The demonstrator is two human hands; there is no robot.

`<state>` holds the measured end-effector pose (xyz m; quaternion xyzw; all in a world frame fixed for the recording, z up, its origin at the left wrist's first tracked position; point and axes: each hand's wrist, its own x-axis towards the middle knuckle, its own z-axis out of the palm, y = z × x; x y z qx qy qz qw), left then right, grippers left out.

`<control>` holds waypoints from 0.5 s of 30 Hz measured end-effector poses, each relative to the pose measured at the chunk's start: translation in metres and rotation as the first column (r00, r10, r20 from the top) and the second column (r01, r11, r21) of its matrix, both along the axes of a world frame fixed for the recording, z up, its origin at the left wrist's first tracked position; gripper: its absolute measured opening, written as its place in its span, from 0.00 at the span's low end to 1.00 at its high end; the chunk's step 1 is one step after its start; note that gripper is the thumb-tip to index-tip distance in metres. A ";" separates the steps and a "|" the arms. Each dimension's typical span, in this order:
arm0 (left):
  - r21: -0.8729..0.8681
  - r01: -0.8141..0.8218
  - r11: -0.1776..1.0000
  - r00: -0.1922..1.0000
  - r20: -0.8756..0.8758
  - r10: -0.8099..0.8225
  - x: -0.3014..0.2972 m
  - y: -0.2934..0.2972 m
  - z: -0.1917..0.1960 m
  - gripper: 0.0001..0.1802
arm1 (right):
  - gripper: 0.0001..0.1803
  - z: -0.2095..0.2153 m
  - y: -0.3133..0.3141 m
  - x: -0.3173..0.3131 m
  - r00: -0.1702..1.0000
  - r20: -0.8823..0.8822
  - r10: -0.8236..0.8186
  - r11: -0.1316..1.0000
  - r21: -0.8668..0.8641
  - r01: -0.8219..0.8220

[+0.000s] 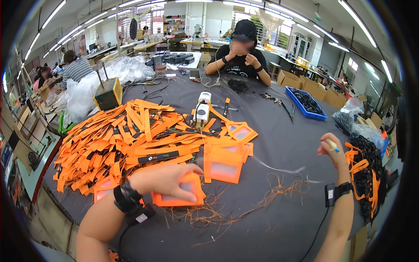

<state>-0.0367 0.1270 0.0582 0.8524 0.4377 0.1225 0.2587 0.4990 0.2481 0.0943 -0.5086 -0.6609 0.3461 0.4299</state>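
Observation:
My left hand (168, 180) lies over a small stack of orange-bordered pouches with clear windows (197, 185). Its fingers and thumb are spread apart across the top of the stack. To the right, my right hand (328, 150) is raised above the table, its fingers curled round a small cream-coloured object with a blue part (334, 146); its exact kind is too small to make out. Ahead of my left hand, more orange-bordered pouches (224, 171) are piled. A big heap of orange strips with black labels (109, 142) spreads to the left.
Loose orange threads (227, 214) trail across the dark tabletop (270, 236). A white power socket (201, 113) stands mid-table, a boxy device (108, 94) behind the heap. Far right are a blue tray (312, 114) and black-and-orange straps (364, 174). A person (241, 56) sits opposite.

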 end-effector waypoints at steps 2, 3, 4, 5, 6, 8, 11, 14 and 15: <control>-0.132 -0.048 0.990 0.999 0.016 0.051 -0.007 0.011 0.001 0.46 | 0.07 -0.002 -0.008 0.025 0.983 -0.101 -0.152 0.988 -0.010 0.152; -0.059 -0.052 0.997 0.998 -0.037 0.050 -0.008 0.015 -0.006 0.46 | 0.08 -0.004 -0.013 0.026 0.968 -0.182 -0.174 0.984 0.007 0.179; 0.015 -0.050 0.999 0.995 -0.090 0.051 -0.006 0.022 -0.014 0.47 | 0.08 -0.002 -0.021 0.027 0.945 -0.262 -0.195 0.978 0.022 0.208; 0.084 -0.055 0.995 0.986 -0.151 0.067 -0.005 0.022 -0.019 0.47 | 0.08 -0.004 -0.025 0.022 0.916 -0.346 -0.204 0.973 0.028 0.227; 0.124 -0.059 0.991 0.976 -0.200 0.083 -0.004 0.019 -0.019 0.51 | 0.09 -0.007 -0.030 0.013 0.897 -0.398 -0.194 0.975 0.025 0.222; 0.252 -0.027 0.967 0.974 -0.212 0.082 -0.003 0.014 -0.020 0.55 | 0.10 0.003 -0.056 -0.014 0.840 -0.516 -0.166 0.980 0.010 0.199; 0.351 0.002 0.936 0.951 -0.290 0.107 -0.001 0.001 -0.010 0.60 | 0.13 0.006 -0.099 -0.073 0.748 -0.659 -0.082 0.995 -0.005 0.104; 0.517 -0.003 0.856 0.932 -0.310 0.190 -0.008 -0.030 -0.013 0.59 | 0.15 -0.003 -0.138 -0.128 0.679 -0.734 0.025 0.999 -0.010 -0.048; 0.522 -0.025 0.852 0.928 -0.304 0.214 -0.010 -0.038 -0.015 0.58 | 0.15 -0.006 -0.150 -0.147 0.658 -0.750 0.061 0.995 -0.005 -0.097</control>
